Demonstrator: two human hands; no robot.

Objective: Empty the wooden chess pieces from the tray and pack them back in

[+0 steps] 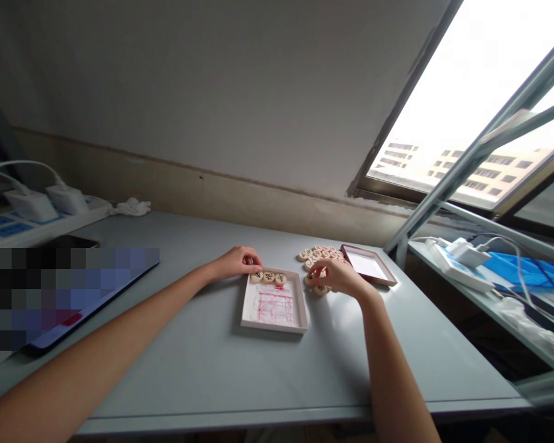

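Observation:
A shallow white box lies on the desk with three round Chinese chess pieces in a row along its far side. Pink lines mark the box's floor. At the far left corner of this box, my left hand has its fingers curled, with the thumb against the edge. My right hand reaches to the right of the box, thumb and fingers closed around a chess piece above the desk pieces. Several more chess pieces lie clustered behind it, partly hidden by the hand.
A second shallow box, dark-rimmed with a white inside, sits at the right rear. A tablet-like device is at the left, partly blurred out. A power strip with plugs stands behind it. A metal frame rises beside the desk's right edge.

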